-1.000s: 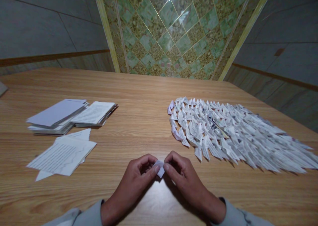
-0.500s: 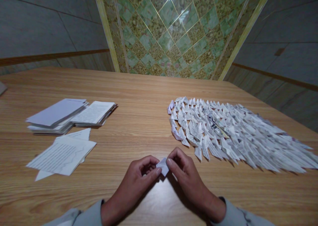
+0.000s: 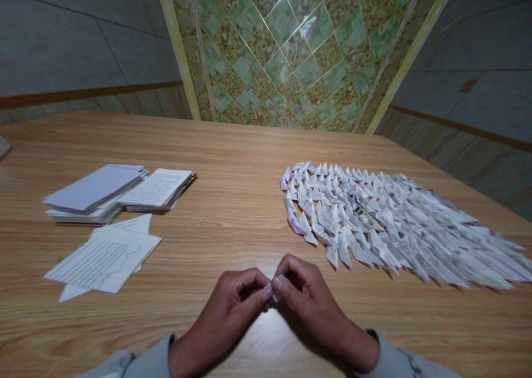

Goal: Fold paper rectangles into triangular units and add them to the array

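Between my two hands is a small folded piece of paper point(image 3: 276, 296), mostly covered by my fingers. My left hand point(image 3: 239, 303) pinches its left side between thumb and fingers. From the other side my right hand point(image 3: 305, 295) pinches it too, with the thumb on top. The thumbs almost meet over the paper. To the right lies a big group of folded paper boats point(image 3: 374, 223), set in close rows. Loose printed sheets point(image 3: 103, 259) lie to the left of my left hand.
Farther back on the left are a stack of paper with a plain top sheet point(image 3: 95, 187) and a stack of printed pages point(image 3: 160, 188). All of it rests on a wooden table point(image 3: 233, 145). A tiled wall panel point(image 3: 286, 62) rises behind.
My hands have come closer together and slightly nearer to me. Less of the folded paper shows between the fingers. The stacks and boats have stayed put.
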Action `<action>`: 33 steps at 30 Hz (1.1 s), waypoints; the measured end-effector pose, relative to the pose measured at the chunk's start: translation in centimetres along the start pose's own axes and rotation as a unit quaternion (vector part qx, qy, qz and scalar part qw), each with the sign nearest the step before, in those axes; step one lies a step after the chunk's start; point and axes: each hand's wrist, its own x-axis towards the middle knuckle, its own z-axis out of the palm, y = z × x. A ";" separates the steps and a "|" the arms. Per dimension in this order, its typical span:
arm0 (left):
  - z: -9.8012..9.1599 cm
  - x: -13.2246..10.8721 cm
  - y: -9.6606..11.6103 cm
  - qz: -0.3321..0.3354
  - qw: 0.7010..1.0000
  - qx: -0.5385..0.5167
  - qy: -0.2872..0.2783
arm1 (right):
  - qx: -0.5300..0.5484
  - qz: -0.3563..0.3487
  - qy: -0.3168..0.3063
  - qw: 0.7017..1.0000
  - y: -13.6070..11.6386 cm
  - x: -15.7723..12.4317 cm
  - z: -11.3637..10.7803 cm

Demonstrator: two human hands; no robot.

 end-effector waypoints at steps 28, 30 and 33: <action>0.0 0.2 0.3 -0.029 0.991 -0.127 0.033 | 0.119 0.068 -0.021 0.990 0.0 0.2 0.1; 0.0 0.2 0.2 -0.026 0.992 -0.117 0.047 | 0.105 0.077 -0.012 0.991 -0.1 0.2 0.2; -0.2 0.2 -0.1 -0.028 0.993 -0.103 0.054 | 0.090 0.080 0.021 0.992 0.0 0.4 0.3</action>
